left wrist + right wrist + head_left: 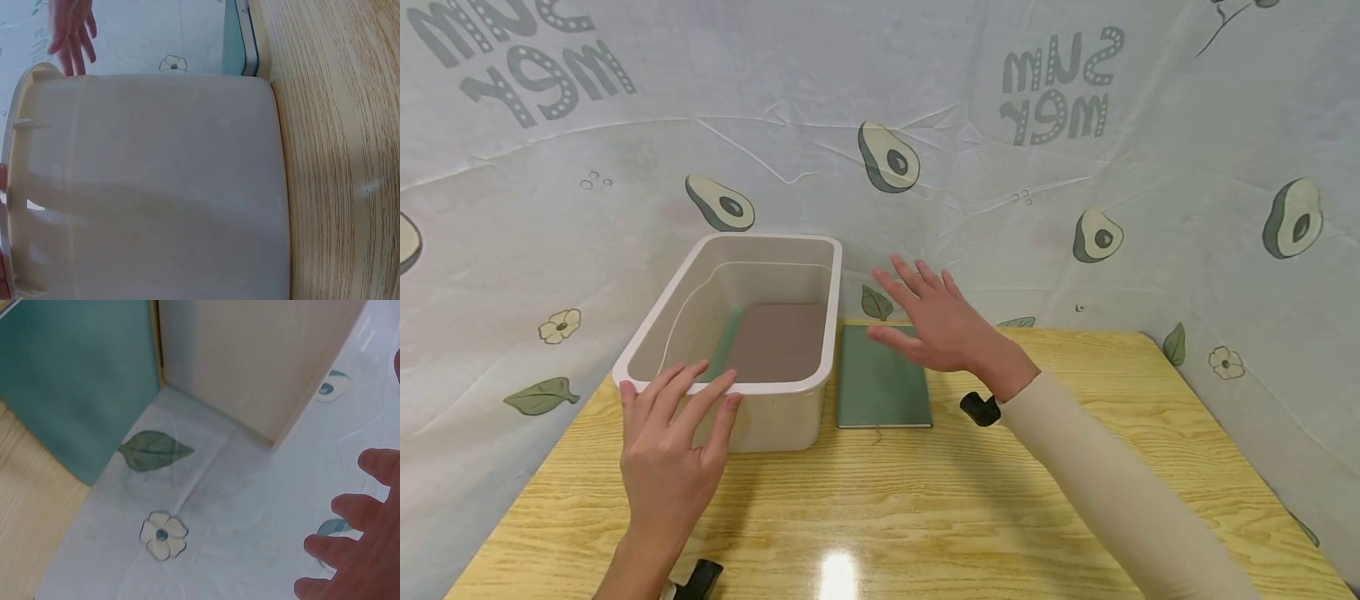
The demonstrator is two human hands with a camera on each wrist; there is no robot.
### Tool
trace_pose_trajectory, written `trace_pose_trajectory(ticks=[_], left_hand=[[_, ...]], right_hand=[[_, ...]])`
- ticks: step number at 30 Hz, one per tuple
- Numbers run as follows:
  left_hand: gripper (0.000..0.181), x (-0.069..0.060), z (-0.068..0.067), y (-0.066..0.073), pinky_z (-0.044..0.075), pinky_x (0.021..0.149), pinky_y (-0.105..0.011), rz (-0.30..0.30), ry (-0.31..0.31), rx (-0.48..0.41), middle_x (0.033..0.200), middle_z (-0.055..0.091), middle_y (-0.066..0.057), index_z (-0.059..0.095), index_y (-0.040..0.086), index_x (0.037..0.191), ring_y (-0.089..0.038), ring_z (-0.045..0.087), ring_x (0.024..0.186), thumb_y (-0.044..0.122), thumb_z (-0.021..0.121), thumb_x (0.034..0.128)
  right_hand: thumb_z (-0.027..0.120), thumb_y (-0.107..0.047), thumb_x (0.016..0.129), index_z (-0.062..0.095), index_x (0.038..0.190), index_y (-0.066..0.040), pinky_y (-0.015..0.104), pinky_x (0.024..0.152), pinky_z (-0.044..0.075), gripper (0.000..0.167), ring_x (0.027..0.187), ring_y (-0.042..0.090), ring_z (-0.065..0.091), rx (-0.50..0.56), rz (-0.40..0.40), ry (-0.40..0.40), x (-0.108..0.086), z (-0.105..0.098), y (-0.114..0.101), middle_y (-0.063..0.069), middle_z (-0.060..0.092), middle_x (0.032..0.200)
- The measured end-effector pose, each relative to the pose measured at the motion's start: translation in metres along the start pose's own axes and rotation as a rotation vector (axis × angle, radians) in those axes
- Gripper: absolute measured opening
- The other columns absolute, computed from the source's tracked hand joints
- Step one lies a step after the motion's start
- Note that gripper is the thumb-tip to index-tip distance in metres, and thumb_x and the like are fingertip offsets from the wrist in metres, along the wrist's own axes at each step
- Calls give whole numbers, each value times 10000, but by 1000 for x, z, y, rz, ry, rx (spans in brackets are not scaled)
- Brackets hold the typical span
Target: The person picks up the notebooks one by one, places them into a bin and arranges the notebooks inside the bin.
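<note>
A beige plastic bin stands on the left of the wooden table. My left hand is at its near rim, fingers spread and fairly straight, the fingertips resting on or just over the edge. Inside the bin lie a flat brownish-grey piece and a narrow green strip along its left side. Right of the bin, a dark green notebook lies flat, a thin ribbon sticking out at its near edge. Over the notebook's far part my right hand hovers, fingers spread, holding nothing.
A pale cloth printed with avocados and leaves hangs behind the table and along its sides. The wooden tabletop extends to the right of the notebook and in front of the bin.
</note>
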State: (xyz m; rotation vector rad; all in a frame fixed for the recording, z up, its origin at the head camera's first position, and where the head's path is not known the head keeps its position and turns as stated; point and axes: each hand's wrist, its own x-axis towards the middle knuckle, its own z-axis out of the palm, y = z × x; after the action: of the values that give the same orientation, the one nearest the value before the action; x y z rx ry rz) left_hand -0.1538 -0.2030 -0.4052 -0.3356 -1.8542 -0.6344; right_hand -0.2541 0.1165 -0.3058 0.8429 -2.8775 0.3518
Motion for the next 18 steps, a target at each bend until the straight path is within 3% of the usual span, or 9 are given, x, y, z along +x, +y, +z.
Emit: trace_pose_trajectory(ticks=[18], left_hand=[[440,-1,0,-1,235,1212,-793,-4,-1,5,1198,777,-188,840,116,1096,-443,653,1212,479,592,1073]], right_hand=[[545,-590,1060,157,1722,-265,720,1294,34,833,1665,471,51,9,68,34,-18,-10,28,99,46,1814]])
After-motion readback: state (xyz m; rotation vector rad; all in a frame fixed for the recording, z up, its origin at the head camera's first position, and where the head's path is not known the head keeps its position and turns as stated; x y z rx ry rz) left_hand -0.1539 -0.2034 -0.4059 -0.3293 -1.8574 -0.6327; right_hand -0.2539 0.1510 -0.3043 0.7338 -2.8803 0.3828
